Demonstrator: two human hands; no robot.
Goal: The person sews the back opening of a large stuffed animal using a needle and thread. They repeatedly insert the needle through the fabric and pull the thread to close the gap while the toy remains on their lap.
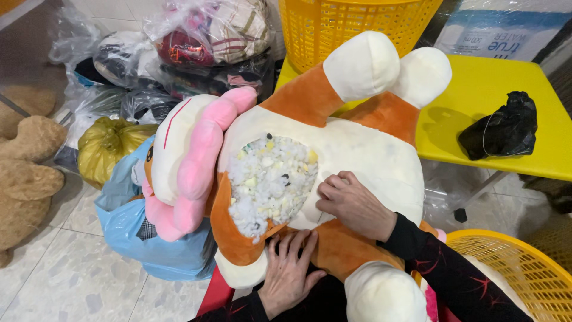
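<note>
Centrally, big orange-and-cream plush toy (357,155) lying across lap, seam gaping, shredded foam stuffing (271,179) exposed. Right hand (353,203) curled, fingertips pressed together at opening's edge. Left hand (289,273) flat, fingers spread on orange fabric below. Forearms cut off by bottom edge.

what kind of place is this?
Probably a small toy-stuffing or repair workshop, perhaps home-based. A big orange and white plush toy lies open with foam filling showing, a brown plush waits nearby, and bags of scraps crowd the tiled floor.
</note>
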